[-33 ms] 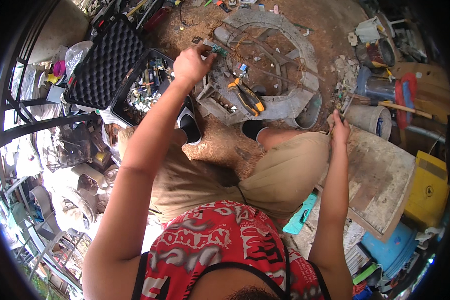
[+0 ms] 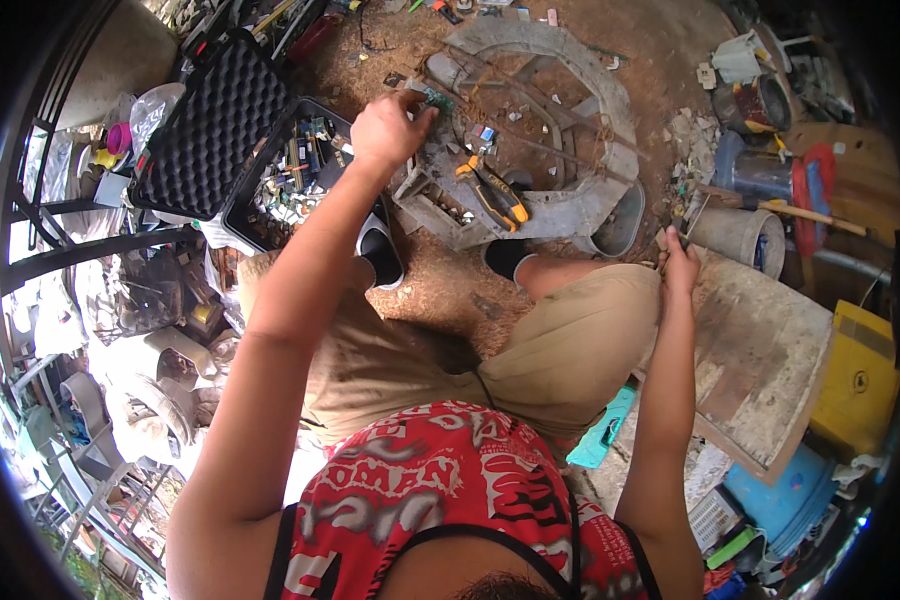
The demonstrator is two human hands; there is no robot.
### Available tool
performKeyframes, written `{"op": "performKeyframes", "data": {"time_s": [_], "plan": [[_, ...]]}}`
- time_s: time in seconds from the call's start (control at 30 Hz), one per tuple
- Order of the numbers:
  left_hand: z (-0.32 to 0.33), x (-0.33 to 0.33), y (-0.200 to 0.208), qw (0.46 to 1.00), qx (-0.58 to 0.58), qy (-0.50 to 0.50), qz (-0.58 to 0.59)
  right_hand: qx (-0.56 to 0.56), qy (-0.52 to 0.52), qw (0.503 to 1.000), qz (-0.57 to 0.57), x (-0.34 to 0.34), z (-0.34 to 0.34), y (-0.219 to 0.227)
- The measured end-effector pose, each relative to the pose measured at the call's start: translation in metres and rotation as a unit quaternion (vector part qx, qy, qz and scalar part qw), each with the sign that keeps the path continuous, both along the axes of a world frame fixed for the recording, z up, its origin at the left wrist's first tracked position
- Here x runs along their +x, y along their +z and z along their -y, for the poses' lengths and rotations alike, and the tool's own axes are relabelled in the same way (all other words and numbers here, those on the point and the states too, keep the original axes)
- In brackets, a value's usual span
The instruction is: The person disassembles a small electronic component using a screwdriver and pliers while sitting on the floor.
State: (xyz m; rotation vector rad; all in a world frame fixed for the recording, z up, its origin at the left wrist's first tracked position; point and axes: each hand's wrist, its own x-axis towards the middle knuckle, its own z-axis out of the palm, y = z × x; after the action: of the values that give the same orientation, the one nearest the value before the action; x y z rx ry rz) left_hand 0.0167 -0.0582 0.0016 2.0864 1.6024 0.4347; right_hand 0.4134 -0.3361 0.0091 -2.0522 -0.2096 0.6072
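My left hand [image 2: 390,130] is reached forward over the ground, fingers closed in a pinch on the edge of a small green circuit board [image 2: 436,97]. This board lies beside the near-left rim of a grey ring-shaped metal frame [image 2: 595,90]. A pair of pliers with yellow and black handles [image 2: 492,195] rests on the frame between my feet. Out at the right, beside my knee, my right hand [image 2: 680,265] has its fingers curled around something thin; its kind is too small to tell.
Left of my foot stands an open black case [image 2: 210,125] with a foam-lined lid and circuit boards inside. On the right are a worn board [image 2: 760,350], a grey bucket [image 2: 740,240], a yellow container [image 2: 852,375] and a blue tub [image 2: 785,495]. Scraps lie inside the frame.
My left hand has shifted very slightly to the right. The thin thing at my right hand has tilted a little. The pliers and case have stayed put.
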Motion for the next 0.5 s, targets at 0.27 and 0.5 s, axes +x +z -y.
{"op": "performKeyframes", "data": {"time_s": [0.27,0.5], "plan": [[-0.002,0.034,-0.003,0.994,-0.007,0.049,-0.102,0.067,0.028,0.996,-0.043,-0.022,0.018,0.021],[-0.001,0.027,-0.004,0.993,-0.01,0.018,-0.115,0.145,0.085,0.985,-0.047,-0.039,-0.008,0.061]]}}
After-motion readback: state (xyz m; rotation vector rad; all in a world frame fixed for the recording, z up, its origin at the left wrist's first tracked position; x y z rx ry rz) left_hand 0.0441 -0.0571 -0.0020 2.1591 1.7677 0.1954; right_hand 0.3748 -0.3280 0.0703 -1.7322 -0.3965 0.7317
